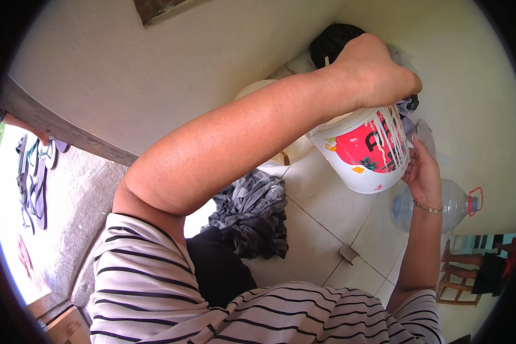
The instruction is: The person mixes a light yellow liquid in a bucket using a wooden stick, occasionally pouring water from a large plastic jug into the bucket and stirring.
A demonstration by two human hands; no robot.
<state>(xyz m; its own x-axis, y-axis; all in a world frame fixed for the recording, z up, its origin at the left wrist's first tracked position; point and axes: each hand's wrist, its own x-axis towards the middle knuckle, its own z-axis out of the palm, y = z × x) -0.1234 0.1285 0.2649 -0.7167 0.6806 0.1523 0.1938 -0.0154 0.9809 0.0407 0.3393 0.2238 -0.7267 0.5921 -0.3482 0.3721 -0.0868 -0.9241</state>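
The bucket [361, 152] looks tilted; it could slip, I judge, if your two hands bear on it unevenly, and anything inside, hidden from this view, might spill onto the floor [309, 229]. It sits below your left hand [387, 74], whose fingers are out of sight, so I can't tell whether they grip the rim. Your right hand [423, 175] is against its lower right side, fingers partly hidden; how firmly they close, I can't tell. Beside your right wrist, near the floor's right edge, is the jug [456, 209], which your forearm could knock. Toward the floor's left edge lies the cloth heap [249, 215], which a spill might soak.
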